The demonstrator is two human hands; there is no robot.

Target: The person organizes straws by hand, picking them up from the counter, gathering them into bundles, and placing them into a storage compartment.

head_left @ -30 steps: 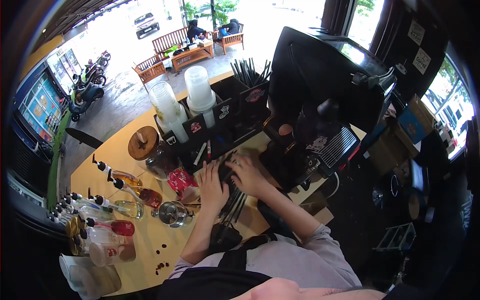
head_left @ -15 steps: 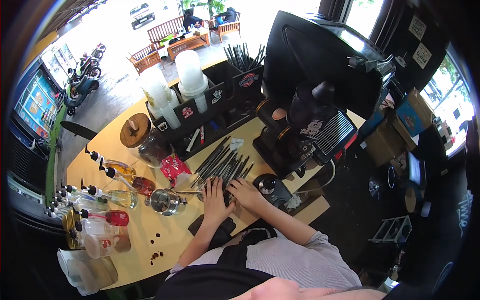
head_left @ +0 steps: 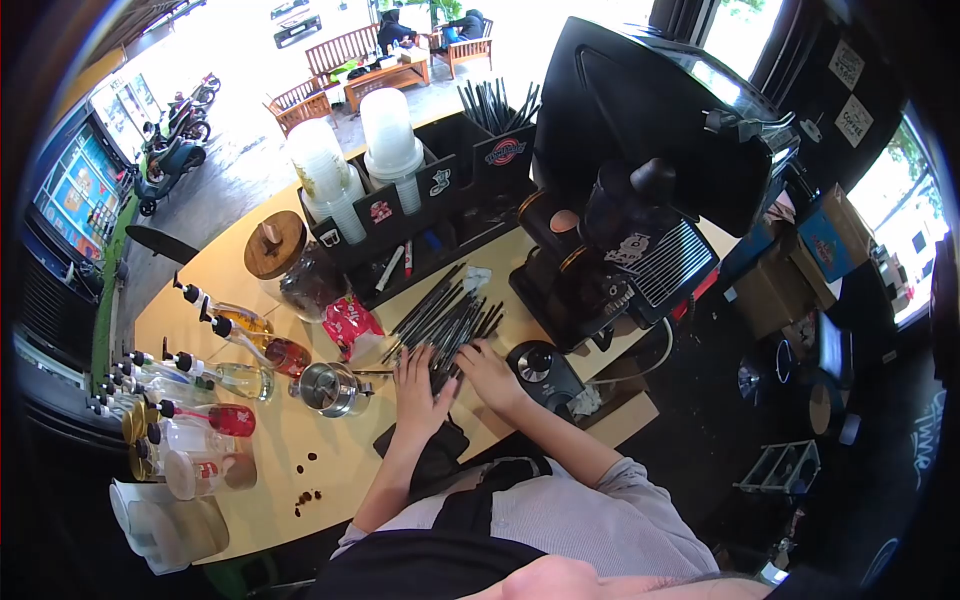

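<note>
Many thin black straws (head_left: 452, 318) lie in a loose bundle on the wooden counter, their lower ends between my two hands. On their left side rests my left hand (head_left: 420, 392), fingers stretched forward and thumb spread apart. My right hand (head_left: 490, 378) lies against the right side of the bundle, its fingertips over the straws and its fingers extended. Neither hand is wrapped round the straws. A crumpled white tissue (head_left: 477, 279) touches the far part of the pile. Just left of my left hand stands a metal pitcher (head_left: 330, 390).
A red packet (head_left: 350, 322), a wooden-lidded jar (head_left: 278, 250) and pump bottles (head_left: 245, 378) stand left. Behind is a black organizer (head_left: 400, 228) with stacked cups. A black grinder (head_left: 590, 270) and a tamper (head_left: 535, 364) are right. Two people sit outside.
My left hand has shifted slightly left and down, its thumb now farther from its fingers. My right hand has moved slightly down, and the straws between the hands have shifted. The view has turned slightly.
</note>
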